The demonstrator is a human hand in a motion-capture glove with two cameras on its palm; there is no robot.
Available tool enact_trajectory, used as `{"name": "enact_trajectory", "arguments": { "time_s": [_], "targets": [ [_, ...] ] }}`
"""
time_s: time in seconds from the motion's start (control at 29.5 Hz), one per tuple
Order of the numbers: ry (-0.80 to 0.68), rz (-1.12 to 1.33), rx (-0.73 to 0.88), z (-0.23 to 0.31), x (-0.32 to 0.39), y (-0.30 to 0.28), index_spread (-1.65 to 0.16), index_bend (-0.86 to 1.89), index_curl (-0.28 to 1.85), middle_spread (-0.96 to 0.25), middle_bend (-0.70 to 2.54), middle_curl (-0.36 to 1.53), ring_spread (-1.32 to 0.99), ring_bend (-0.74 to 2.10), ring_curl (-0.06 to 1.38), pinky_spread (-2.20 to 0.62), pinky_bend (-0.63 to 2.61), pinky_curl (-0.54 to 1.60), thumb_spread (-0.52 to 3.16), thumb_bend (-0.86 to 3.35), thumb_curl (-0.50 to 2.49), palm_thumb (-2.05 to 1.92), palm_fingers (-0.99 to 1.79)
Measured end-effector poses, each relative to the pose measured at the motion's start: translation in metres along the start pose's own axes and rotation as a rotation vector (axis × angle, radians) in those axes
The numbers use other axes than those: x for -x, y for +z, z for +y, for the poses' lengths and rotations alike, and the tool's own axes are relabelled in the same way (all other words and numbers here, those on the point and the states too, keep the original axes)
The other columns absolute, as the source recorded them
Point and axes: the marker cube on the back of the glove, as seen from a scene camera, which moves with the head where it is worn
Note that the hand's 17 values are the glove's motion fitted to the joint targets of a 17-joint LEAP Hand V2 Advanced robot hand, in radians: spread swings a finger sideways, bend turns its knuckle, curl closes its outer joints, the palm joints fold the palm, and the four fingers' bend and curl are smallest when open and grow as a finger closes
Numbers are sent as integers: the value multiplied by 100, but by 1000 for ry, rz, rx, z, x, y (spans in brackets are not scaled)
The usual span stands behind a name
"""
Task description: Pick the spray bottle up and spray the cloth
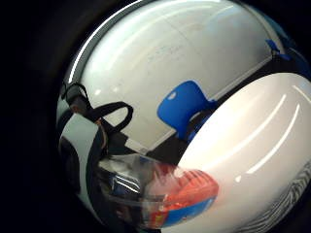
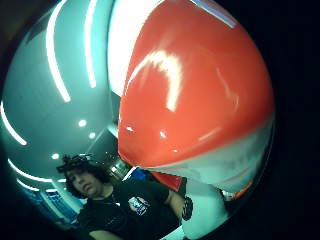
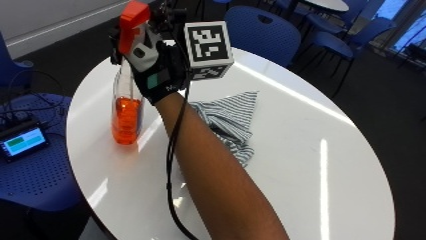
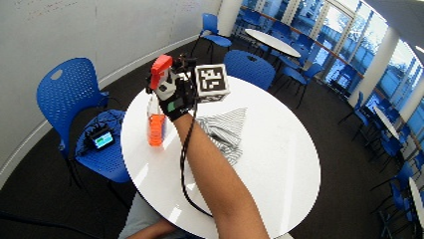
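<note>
- A round white desk (image 3: pixel 299 165) carries the things.
- A striped cloth (image 3: pixel 229 120) lies crumpled near its middle.
- A spray bottle (image 3: pixel 126 117) with orange liquid stands upright on it, beside the cloth, toward the desk's edge.

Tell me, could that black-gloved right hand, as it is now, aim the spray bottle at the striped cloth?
Probably yes. The black-gloved right hand already grips the clear, orange-filled spray bottle at its neck, and the blue-and-white striped cloth lies close beside it on the round white table, nothing between.
</note>
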Motion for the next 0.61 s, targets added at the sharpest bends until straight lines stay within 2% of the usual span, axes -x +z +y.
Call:
{"name": "enact_trajectory", "arguments": {
  "time_s": [0.61],
  "targets": [
    [23, 0, 3, 11, -10, -9, -31, 28, 65, -21, 64, 56, -23, 70, 50, -31, 44, 40, 37, -3, 83, 92, 136]
  ]
}}
